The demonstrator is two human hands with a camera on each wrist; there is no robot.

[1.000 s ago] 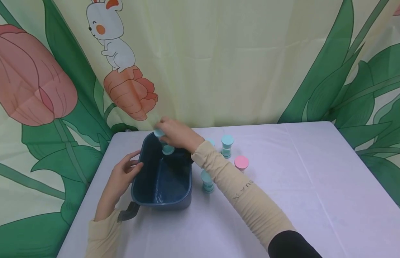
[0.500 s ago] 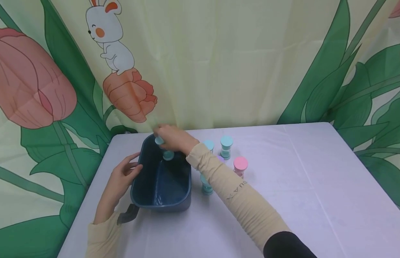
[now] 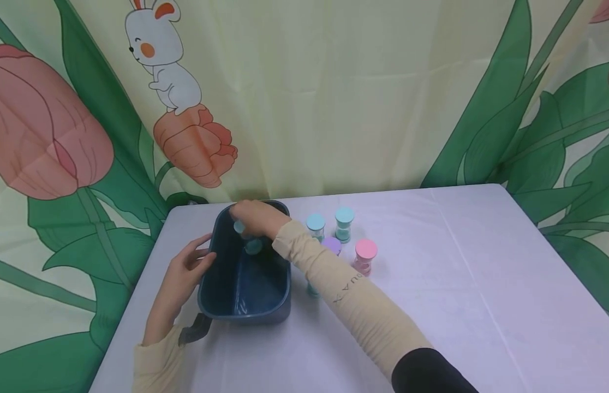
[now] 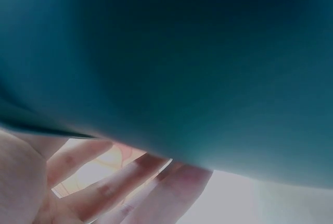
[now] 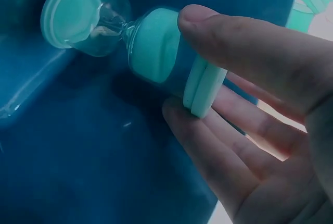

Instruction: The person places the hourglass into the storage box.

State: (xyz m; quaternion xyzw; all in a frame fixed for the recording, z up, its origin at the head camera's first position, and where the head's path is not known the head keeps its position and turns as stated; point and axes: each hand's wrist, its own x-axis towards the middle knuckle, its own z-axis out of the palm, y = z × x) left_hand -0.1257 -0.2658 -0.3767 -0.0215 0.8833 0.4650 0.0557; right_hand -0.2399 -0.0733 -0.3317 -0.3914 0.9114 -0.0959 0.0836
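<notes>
A deep dark-blue plastic bin (image 3: 262,314) stands on the left part of the table. Inside its far end, my right hand (image 3: 259,217) pinches a teal-capped sand timer (image 5: 155,47) by one end cap, between thumb and fingers. The timer lies tilted in the right wrist view, its other cap toward the bin's inner wall; whether it touches the bin I cannot tell. My left hand (image 3: 179,277) rests against the bin's left outer side near the rim. The left wrist view shows its fingers (image 4: 112,190) extended along the blue wall.
Right of the bin stand two teal sand timers (image 3: 344,222), a pink one (image 3: 365,252) and a purple one (image 3: 332,245). Another teal timer (image 3: 311,290) is mostly behind my right sleeve. A white cloth (image 3: 461,305) covers the table; a printed curtain (image 3: 353,109) hangs behind.
My right hand has lowered the sand timer deeper into the bin's far end. The right forearm has shifted left and now covers more of the nearest teal timer. The left hand stays put.
</notes>
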